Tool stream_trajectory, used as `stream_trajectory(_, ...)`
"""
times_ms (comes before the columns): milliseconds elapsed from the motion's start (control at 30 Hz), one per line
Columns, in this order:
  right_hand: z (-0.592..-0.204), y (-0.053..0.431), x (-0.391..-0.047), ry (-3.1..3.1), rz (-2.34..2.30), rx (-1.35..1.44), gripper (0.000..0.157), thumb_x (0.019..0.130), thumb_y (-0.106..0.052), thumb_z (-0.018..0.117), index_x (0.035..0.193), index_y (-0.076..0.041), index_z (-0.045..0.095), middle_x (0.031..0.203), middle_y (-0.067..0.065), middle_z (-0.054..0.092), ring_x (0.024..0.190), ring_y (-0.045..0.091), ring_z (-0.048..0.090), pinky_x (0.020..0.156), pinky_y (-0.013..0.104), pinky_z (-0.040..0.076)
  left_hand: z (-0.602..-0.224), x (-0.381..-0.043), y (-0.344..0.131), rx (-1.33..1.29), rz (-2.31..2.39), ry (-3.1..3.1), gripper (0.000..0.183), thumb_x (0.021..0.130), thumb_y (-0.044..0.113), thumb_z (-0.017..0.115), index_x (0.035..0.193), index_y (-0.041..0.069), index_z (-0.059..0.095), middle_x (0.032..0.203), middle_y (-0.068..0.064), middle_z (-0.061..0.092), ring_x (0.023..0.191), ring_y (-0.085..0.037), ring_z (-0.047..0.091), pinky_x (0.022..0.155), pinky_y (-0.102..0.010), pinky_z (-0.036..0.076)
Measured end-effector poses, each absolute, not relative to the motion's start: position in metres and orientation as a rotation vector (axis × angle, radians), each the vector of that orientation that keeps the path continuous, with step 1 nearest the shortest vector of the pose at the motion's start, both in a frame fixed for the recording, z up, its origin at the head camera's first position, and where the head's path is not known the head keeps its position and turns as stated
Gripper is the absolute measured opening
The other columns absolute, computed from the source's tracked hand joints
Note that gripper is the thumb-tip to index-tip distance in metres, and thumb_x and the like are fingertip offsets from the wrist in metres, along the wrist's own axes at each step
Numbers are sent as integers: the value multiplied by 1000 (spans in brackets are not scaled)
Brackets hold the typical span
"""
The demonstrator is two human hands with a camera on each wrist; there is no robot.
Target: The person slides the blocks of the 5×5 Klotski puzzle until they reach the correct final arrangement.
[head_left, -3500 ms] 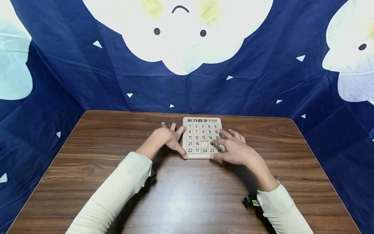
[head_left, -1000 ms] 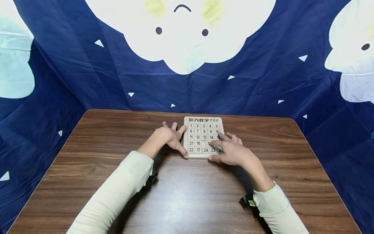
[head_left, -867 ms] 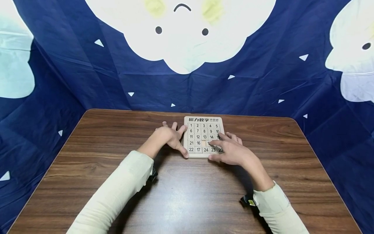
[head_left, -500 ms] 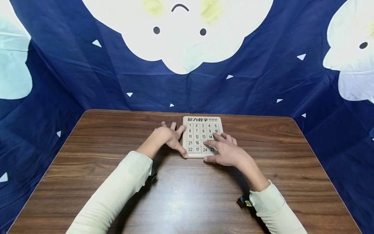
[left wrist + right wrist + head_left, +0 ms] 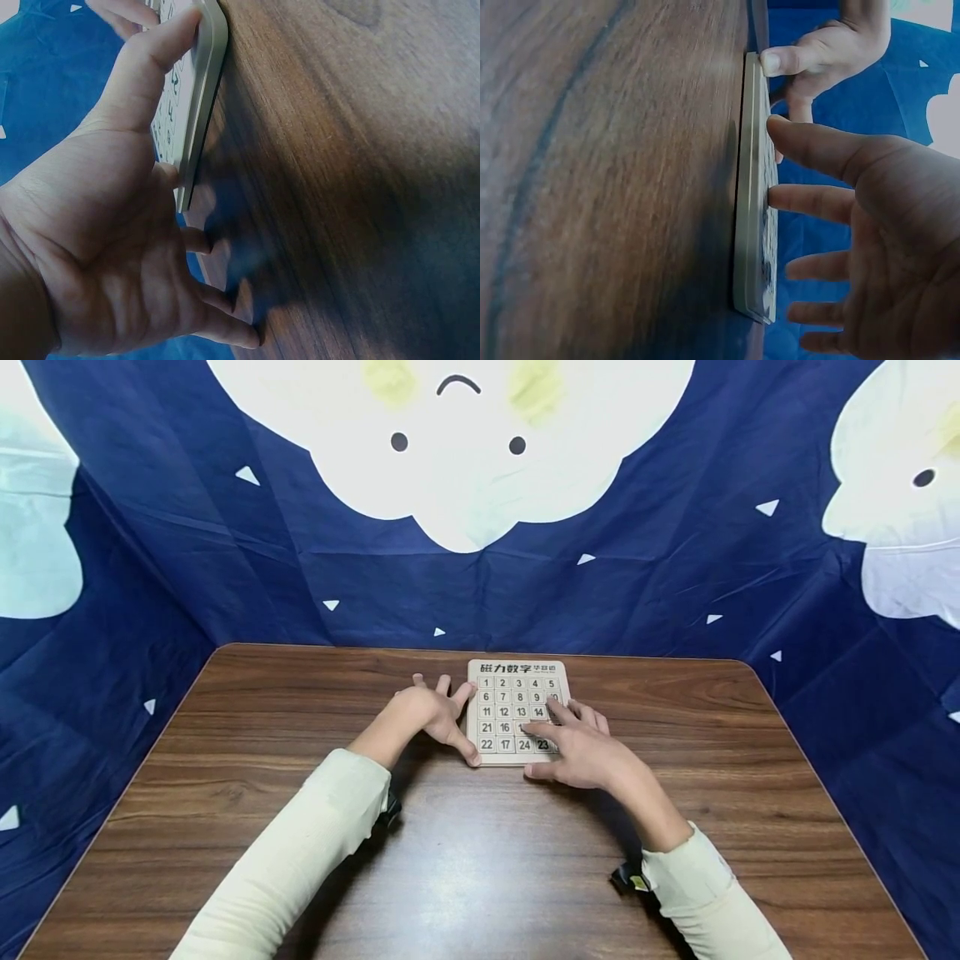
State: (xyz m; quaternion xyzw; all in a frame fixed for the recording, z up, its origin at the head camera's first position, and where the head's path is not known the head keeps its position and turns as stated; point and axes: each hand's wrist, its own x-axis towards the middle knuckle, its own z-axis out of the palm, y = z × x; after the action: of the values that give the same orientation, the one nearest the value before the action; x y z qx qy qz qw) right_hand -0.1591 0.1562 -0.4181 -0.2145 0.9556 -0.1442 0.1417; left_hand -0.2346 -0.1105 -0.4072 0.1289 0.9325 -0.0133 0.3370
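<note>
A pale wooden sliding number puzzle (image 5: 517, 669) lies flat toward the back of the table, with black numbers on its square tiles. My left hand (image 5: 427, 710) is spread along its left side, thumb on the near left corner and index fingertip at the upper left edge. In the left wrist view the other fingers reach down toward the wood. My right hand (image 5: 592, 752) hovers over the right part of the puzzle. Its index fingertip touches a tile in the fourth row, beside the 16 tile (image 5: 505, 727). The thumb sits by the near edge. This hand covers several lower right tiles.
The brown wood-grain table (image 5: 450, 860) has rounded far corners. Behind and beside it hangs a dark blue cloth (image 5: 247, 568) printed with white clouds and small triangles. A black wrist device (image 5: 628, 878) shows at the right cuff.
My right hand has moved left, its index finger sliding a fourth-row tile left into the gap beside 16. My left hand has stayed at the puzzle's left side.
</note>
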Motion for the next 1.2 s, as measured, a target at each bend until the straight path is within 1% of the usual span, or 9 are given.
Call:
stream_trajectory(133,-413,162,-150,2786,-402,-627,65,101,-52,80,158,-22,68,183,29,29,169,62,22,133,81,19,-407,-234,-111,338,-22,2423,150,74,87,87,182,32,-1,189,-23,3,169,-70,-3,128,-86,30)
stream_trajectory(233,-407,166,-144,2778,-351,-604,64,100,-56,79,154,-22,72,183,28,31,170,61,21,133,81,19,-406,-234,-112,332,-17,2432,150,74,87,87,182,33,-1,190,-22,2,169,-69,-3,128,-86,29)
stream_trajectory(433,-412,163,-151,2783,-247,-534,71,102,-56,77,164,-25,61,184,28,29,169,61,21,135,79,18,-408,-235,-112,336,-13,2423,148,75,87,86,182,33,-1,189,-23,0,169,-70,-4,129,-86,28)
stream_trajectory(567,-416,159,-151,2784,-282,-597,71,102,-56,77,165,-27,61,184,28,29,168,63,22,134,80,19,-409,-234,-112,340,-11,2412,149,76,87,86,182,32,-1,189,-24,-1,168,-70,-5,129,-86,27)
stream_trajectory(700,-415,158,-145,2714,-328,-660,67,103,-58,76,163,-32,62,185,27,26,168,64,21,133,82,18,-408,-233,-112,335,-13,2440,148,75,87,86,182,32,0,190,-23,0,169,-70,-2,129,-86,28)
stream_trajectory(800,-410,160,-145,2741,-276,-621,59,104,-57,75,156,-32,69,184,26,30,169,62,21,134,81,18,-407,-233,-112,328,-12,2450,148,76,87,86,182,33,-1,190,-22,-1,169,-69,-3,130,-85,27)
stream_trajectory(933,-406,156,-147,2796,-258,-632,52,103,-56,77,146,-27,78,181,28,36,168,62,24,133,81,20,-407,-233,-111,338,-12,2441,148,76,87,86,182,33,-1,190,-22,0,169,-69,-3,130,-85,28)
stream_trajectory(1067,-411,142,-145,2744,-349,-749,56,103,-54,78,152,-28,73,183,26,34,168,63,23,133,82,20,-408,-233,-111,339,-15,2428,149,75,87,86,182,33,-1,190,-22,-2,169,-69,-3,130,-85,28)
stream_trajectory(1200,-415,135,-145,2697,-378,-752,58,103,-53,78,157,-31,69,185,24,30,170,62,20,134,81,18,-407,-233,-112,329,-10,2433,148,75,88,86,182,34,-2,191,-22,-4,169,-68,-4,130,-85,26)
